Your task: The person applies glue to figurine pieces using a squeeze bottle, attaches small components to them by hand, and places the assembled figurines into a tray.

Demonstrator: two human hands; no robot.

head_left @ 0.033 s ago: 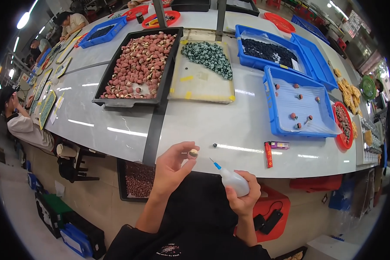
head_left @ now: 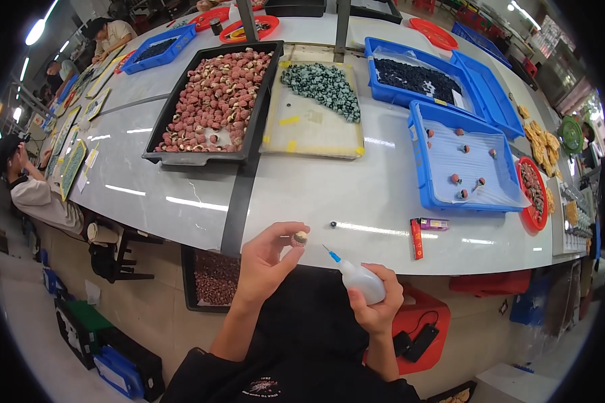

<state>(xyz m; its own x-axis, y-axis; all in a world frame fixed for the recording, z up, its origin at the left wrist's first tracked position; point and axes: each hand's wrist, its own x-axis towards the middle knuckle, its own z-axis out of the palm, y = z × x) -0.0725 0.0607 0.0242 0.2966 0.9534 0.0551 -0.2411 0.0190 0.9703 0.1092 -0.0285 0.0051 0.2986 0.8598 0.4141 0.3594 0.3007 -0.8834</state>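
My left hand [head_left: 270, 258] pinches a small round piece [head_left: 300, 239], pinkish-red and rough below with a pale and dark top, between thumb and fingertips. In my right hand [head_left: 378, 302] is a translucent white squeeze bottle [head_left: 364, 283], its blue-based needle [head_left: 332, 254] slanting up to the left. The needle tip sits close to the piece but apart from it. On the table just beyond lies a small dark bead [head_left: 333, 225]. Beyond my left hand, a black tray [head_left: 195, 159] holds many similar pinkish-red pieces. A yellow-taped pale board [head_left: 309, 141] carries dark green-and-white beads.
To the right, a blue tray [head_left: 420, 164] lined with white sheet holds several finished-looking pieces. Behind it another blue tray [head_left: 390, 96] contains dark bits. A red lighter-like stick [head_left: 417, 240] and a purple box [head_left: 435, 224] lie near the front edge. Another person [head_left: 44, 195] sits at left.
The squeeze bottle and my right hand have shifted very slightly left, bringing the needle a little closer to the piece. My left hand keeps its pinch, nearly still.
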